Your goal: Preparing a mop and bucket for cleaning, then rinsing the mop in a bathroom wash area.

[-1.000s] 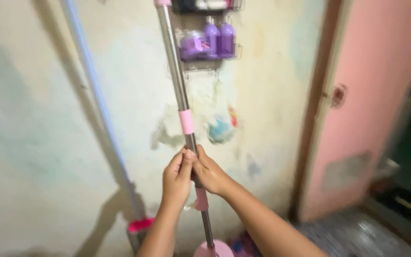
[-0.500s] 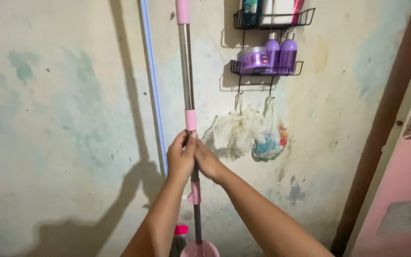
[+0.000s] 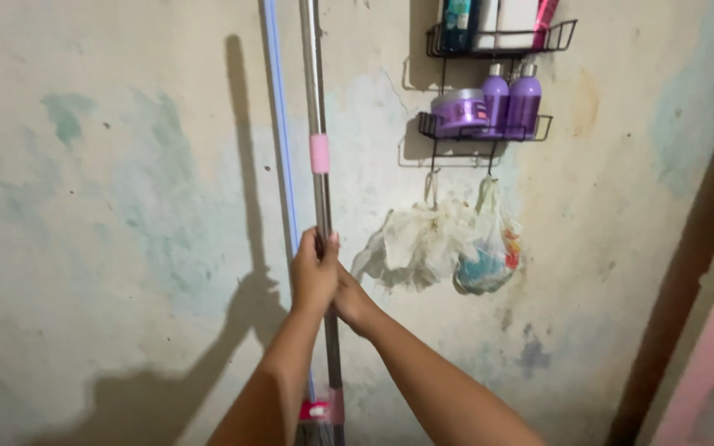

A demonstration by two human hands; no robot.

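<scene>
We have our left hand [image 3: 314, 272] and right hand [image 3: 350, 299] clamped on the upright mop pole [image 3: 321, 198], below its pink collar [image 3: 318, 154]. It looks stiff, light and smooth, so mid-shaft seems the steadiest hold.

The light is dim and warm. It comes from behind me, so my arms throw a big dark shadow left of the shiny metal mop pole [image 3: 321, 206]. The edges look soft.
</scene>
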